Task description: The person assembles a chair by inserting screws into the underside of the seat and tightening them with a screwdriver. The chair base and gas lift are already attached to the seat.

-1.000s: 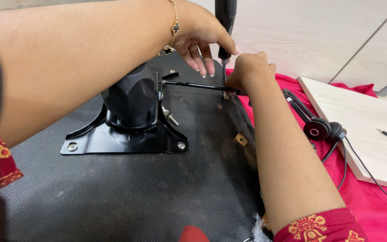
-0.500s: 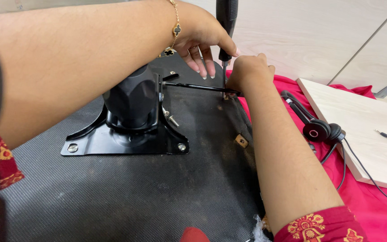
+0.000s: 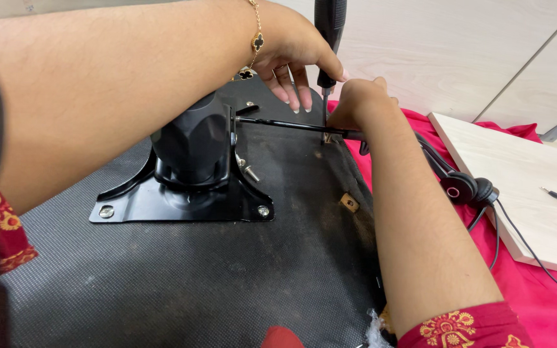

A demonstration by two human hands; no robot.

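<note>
On the left, the black metal plate [image 3: 182, 203] with its bulky mechanism [image 3: 191, 145] sits bolted on the underside of the chair seat [image 3: 182, 277], which lies face down. A thin black lever rod [image 3: 291, 124] runs from the mechanism to the right.

The left hand [image 3: 291, 55] reaches across from above and closes its thumb and first fingers around the black handle of the screwdriver [image 3: 327, 38]; the other fingers hang loose. The shaft stands almost upright, and its tip meets the seat near the right edge, just beside the rod. The right hand [image 3: 359, 106] is curled tight around the tip area; what it pinches there is hidden.

The risk seems to be here: the right fingers are very close to the tip, so if the tip slips from the screw, it may hit them or tear the fabric. The crossed arms make a steady downward push difficult, and a tilted shaft could damage the screw head.

Further right, a headset [image 3: 469, 190] with its cable lies on red cloth [image 3: 549, 303], touching a pale wooden board [image 3: 523, 187]; an elbow may catch the cable.
</note>
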